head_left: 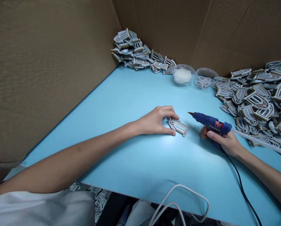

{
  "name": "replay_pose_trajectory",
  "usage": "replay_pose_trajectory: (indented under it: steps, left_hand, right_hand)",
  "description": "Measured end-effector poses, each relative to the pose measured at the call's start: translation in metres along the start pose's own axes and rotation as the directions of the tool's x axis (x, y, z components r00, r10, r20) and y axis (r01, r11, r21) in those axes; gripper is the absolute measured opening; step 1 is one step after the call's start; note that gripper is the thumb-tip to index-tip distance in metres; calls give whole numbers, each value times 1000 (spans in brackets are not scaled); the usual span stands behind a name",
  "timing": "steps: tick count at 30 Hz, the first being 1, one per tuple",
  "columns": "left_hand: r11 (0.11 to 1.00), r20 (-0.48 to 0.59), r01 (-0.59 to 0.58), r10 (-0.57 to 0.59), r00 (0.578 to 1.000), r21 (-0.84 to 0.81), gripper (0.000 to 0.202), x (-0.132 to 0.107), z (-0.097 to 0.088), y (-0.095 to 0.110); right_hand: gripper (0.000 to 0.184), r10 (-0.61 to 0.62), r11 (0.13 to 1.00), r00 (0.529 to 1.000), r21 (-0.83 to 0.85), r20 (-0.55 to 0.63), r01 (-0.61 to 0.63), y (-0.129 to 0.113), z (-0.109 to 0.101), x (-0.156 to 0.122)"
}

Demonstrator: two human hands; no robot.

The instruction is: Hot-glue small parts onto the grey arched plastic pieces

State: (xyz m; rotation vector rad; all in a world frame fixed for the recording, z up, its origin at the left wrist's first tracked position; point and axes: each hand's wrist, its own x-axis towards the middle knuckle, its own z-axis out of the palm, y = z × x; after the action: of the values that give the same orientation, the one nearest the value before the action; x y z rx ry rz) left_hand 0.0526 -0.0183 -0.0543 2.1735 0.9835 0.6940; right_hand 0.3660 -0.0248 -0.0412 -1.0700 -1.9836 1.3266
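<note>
In my right hand (221,141) is a blue hot glue gun (207,121), held by its handle with the nozzle pointing left. A clear glue stick (258,142) runs out of its back end. On the blue tabletop, a small white arched window-shaped piece (179,127) with gold and grey trim lies flat. My left hand (158,121) curves around its rounded end, fingers at the far edge and thumb at the near edge. A short gap separates the nozzle from the piece.
Similar arched pieces are heaped at the back left (138,53) and right (255,100). Two clear round tubs stand between: one with white material (182,75), one with small pieces (205,80). Cardboard walls (60,56) enclose the table (131,163). A black cord (241,185) and white cable (178,186) cross the front.
</note>
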Motion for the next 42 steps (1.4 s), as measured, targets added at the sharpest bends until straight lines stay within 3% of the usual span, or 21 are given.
replay_pose_trajectory:
  steps: [6,13,24,42]
  left_hand:
    - [1000,29,2,-2,1000,19,41,-1,2,4]
    - [998,8,1,-2,1000,65,41,-3,7,9]
    - [992,-38,72,-68,997,100,39,-6,14,18]
    - [991,-35,92,-89,995,97,38,-5,15,19]
  right_hand:
    - [56,96,984,995,-152,6,-94,-7,6,0]
    - [58,60,945,997,-324,42,-43,-7,8,3]
    - [44,60,940,997,-340,55,-38,-11,11,1]
    - [43,58,942,998,-332,40,-42,-10,10,0]
